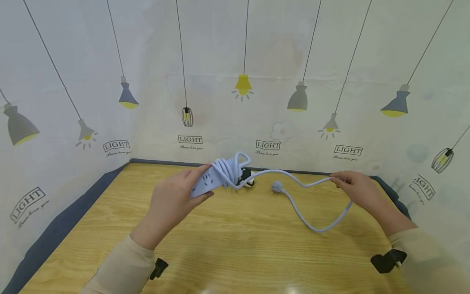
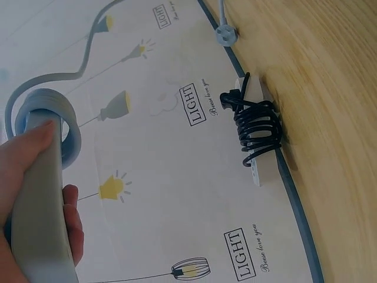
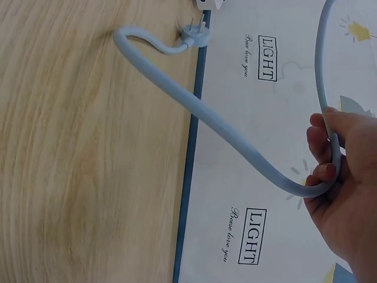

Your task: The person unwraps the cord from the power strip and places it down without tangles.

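Power strip [image 1: 206, 182], pale blue-grey, held above the counter [image 1: 235, 245] at centre frame in the head view. Left hand [image 1: 172, 202] grips its near end, thumb under and fingers over the socket face. Several turns of its own cable [image 1: 229, 168] are wound round the far end.

Loose cable runs right from the windings to the right hand [image 1: 358, 190], at right of centre. That hand pinches the cord between thumb and curled fingertips [image 3: 323, 172], clear in the right wrist view. Past the pinch the cord drops in a loop [image 1: 323, 226] toward the lower right, then curves back to the plug [image 1: 277, 187], which lies on the wood near the back edge.

Second strip [image 2: 257, 137], white, wrapped in black cord, lies at the counter's back edge against the lamp-printed backdrop [image 1: 268, 102], just behind the held one.
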`<act>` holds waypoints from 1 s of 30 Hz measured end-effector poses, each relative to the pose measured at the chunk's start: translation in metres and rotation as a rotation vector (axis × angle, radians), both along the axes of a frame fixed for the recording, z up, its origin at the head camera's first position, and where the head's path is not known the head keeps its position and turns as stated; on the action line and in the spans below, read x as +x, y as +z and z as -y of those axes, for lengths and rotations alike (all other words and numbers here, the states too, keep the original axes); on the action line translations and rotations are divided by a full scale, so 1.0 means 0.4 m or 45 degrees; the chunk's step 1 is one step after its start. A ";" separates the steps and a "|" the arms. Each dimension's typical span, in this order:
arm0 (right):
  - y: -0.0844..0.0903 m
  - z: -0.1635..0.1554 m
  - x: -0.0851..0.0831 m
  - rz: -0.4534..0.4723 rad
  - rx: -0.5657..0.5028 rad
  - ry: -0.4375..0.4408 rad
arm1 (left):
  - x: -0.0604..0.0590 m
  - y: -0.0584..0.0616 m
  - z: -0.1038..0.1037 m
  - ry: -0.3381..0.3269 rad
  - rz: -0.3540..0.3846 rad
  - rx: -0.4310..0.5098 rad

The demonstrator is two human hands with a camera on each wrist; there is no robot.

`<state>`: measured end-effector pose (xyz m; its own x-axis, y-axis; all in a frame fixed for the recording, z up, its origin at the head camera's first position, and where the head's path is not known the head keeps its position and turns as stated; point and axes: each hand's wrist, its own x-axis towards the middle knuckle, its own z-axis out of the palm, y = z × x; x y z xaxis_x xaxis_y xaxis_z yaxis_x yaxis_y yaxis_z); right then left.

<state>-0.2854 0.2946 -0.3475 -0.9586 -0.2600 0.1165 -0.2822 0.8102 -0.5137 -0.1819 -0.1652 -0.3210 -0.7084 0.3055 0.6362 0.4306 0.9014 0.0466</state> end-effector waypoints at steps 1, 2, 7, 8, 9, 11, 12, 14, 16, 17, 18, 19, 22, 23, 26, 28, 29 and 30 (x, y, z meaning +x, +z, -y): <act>0.001 -0.002 -0.003 -0.006 0.004 0.000 | -0.001 -0.001 0.001 0.005 0.004 -0.003; 0.003 -0.004 -0.006 -0.012 0.015 -0.001 | 0.000 -0.001 0.001 0.011 0.010 -0.006; 0.013 -0.004 -0.013 0.002 0.052 0.017 | -0.004 -0.003 0.007 0.049 0.046 -0.017; 0.015 0.000 -0.013 0.015 0.051 0.035 | -0.004 -0.003 0.009 0.055 0.054 -0.018; 0.016 0.004 -0.012 0.028 0.049 0.054 | -0.006 -0.005 0.011 0.062 0.060 -0.019; 0.015 0.014 -0.011 0.049 0.048 0.091 | -0.008 -0.006 0.014 0.070 0.066 -0.023; 0.013 0.020 -0.010 0.054 0.051 0.107 | -0.009 -0.007 0.016 0.075 0.069 -0.026; 0.010 0.032 -0.009 0.054 0.068 0.128 | -0.010 -0.008 0.018 0.077 0.075 -0.030; 0.008 0.044 -0.009 0.048 0.081 0.140 | -0.010 -0.008 0.020 0.079 0.081 -0.032; 0.007 0.049 -0.008 0.051 0.080 0.144 | -0.010 -0.008 0.020 0.079 0.086 -0.033; 0.006 0.055 -0.009 0.048 0.088 0.147 | -0.011 -0.008 0.020 0.082 0.091 -0.033; 0.006 0.061 -0.008 0.052 0.091 0.149 | -0.011 -0.009 0.020 0.085 0.097 -0.035; 0.009 0.076 -0.005 0.070 0.095 0.149 | -0.013 -0.010 0.018 0.101 0.121 -0.047; 0.010 0.081 -0.002 0.074 0.099 0.148 | -0.013 -0.010 0.017 0.105 0.131 -0.049; 0.018 0.093 0.005 0.077 0.105 0.141 | -0.012 -0.008 0.014 0.114 0.155 -0.057; 0.023 0.100 0.010 0.070 0.101 0.135 | -0.011 -0.006 0.011 0.115 0.159 -0.057; 0.025 0.102 0.011 0.065 0.097 0.134 | -0.010 -0.005 0.010 0.112 0.158 -0.056; 0.027 0.105 0.013 0.056 0.093 0.132 | -0.010 -0.004 0.009 0.109 0.154 -0.058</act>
<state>-0.2802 0.2526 -0.3367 -0.9297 -0.3646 0.0517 -0.3450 0.8135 -0.4681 -0.1860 -0.1686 -0.3228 -0.8038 0.2675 0.5314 0.3459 0.9368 0.0516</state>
